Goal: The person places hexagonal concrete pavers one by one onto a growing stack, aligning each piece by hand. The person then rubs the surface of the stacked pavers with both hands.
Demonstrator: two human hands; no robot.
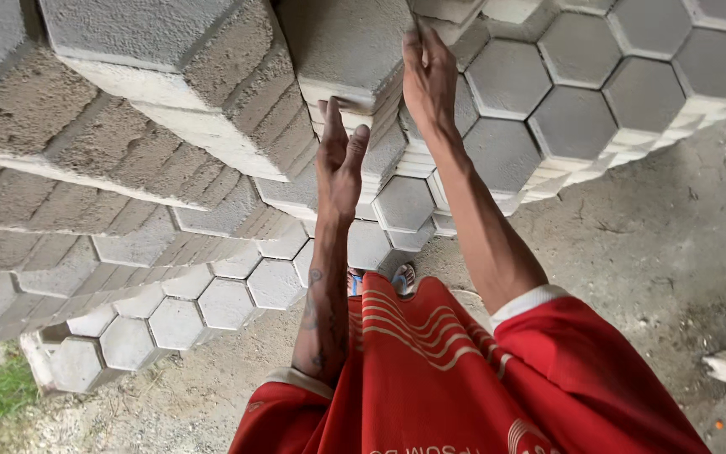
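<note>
Hexagonal rough concrete paver touched by both hands' fingers.

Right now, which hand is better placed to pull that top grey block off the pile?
The right hand: its fingers already lie on the top hexagonal block. The left hand is open beneath the block, touching nothing.

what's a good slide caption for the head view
Both bare hands, left hand and right hand, steady a grey hexagonal concrete paver atop stacked pavers.

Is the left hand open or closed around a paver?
Open. The left hand is flat, fingers straight, pressed under the top paver, not curled around it.
</note>
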